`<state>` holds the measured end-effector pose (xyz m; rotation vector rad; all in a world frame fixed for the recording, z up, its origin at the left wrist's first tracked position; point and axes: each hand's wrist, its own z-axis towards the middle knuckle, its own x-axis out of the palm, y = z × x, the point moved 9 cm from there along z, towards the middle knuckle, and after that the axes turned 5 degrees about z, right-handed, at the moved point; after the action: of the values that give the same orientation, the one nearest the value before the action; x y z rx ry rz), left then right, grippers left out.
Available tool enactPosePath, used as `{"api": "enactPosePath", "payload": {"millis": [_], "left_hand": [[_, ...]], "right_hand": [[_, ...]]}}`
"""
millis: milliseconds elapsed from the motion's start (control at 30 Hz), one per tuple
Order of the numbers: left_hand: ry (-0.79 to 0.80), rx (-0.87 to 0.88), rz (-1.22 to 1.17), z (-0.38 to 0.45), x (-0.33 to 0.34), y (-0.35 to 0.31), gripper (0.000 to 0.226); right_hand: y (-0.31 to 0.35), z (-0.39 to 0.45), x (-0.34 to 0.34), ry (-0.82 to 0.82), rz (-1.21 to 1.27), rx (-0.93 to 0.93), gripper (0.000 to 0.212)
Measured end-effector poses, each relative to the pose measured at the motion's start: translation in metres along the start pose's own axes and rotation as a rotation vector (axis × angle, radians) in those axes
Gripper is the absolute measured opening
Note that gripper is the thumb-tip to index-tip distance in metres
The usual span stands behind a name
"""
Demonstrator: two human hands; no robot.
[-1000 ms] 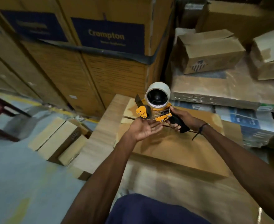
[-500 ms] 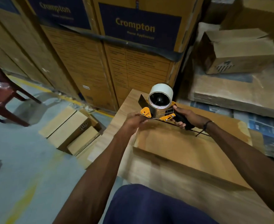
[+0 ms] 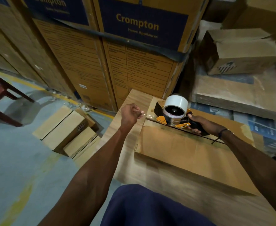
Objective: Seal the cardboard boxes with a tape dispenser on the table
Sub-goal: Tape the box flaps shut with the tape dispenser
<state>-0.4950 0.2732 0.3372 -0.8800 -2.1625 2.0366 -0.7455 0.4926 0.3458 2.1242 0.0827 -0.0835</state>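
A flat cardboard box (image 3: 182, 149) lies on the wooden table (image 3: 134, 101), its centre seam running away from me. The orange and black tape dispenser (image 3: 174, 118), carrying a white tape roll (image 3: 176, 103), sits at the box's far left end. My right hand (image 3: 200, 124) grips its black handle. My left hand (image 3: 131, 115) is to the left of the dispenser and pinches the clear tape end (image 3: 147, 115), which stretches thin between my fingers and the dispenser.
Tall Crompton cartons (image 3: 134, 51) stand right behind the table. Smaller boxes (image 3: 70, 132) lie on the grey floor to the left, and a dark red chair (image 3: 2, 98) is at the far left. Stacked flat cardboard and an open carton (image 3: 241, 53) fill the right.
My left hand has moved left, away from the dispenser, drawing out a strip of tape. The dispenser has come down onto the box's far end. The view has shifted left.
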Motion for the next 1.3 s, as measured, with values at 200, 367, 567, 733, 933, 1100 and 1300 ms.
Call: {"api": "enactPosePath", "payload": {"millis": [200, 367, 567, 733, 933, 1100, 1300], "left_hand": [[-0.022, 0.104, 0.055, -0.003, -0.003, 0.002, 0.019], [-0.013, 0.119, 0.072, -0.002, 0.000, 0.004, 0.021], [-0.001, 0.086, 0.083, 0.000, 0.004, 0.015, 0.019], [0.004, 0.084, 0.080, -0.002, 0.007, 0.016, 0.018], [0.006, 0.024, 0.109, 0.001, 0.013, 0.035, 0.013], [-0.013, 0.042, 0.228, -0.008, 0.028, 0.037, 0.016], [-0.097, -0.039, 0.520, -0.030, 0.011, 0.043, 0.034]], "right_hand": [[-0.011, 0.008, 0.004, -0.021, -0.058, 0.012, 0.073], [-0.011, 0.008, 0.005, -0.026, -0.098, -0.009, 0.073], [-0.028, 0.013, 0.009, -0.062, -0.293, 0.022, 0.065], [-0.031, 0.017, 0.004, -0.110, -0.344, 0.044, 0.041], [-0.035, 0.022, 0.001, -0.168, -0.401, 0.038, 0.031], [-0.038, 0.024, -0.002, -0.174, -0.423, 0.063, 0.039], [-0.037, 0.023, 0.001, -0.139, -0.404, 0.061, 0.034]]}}
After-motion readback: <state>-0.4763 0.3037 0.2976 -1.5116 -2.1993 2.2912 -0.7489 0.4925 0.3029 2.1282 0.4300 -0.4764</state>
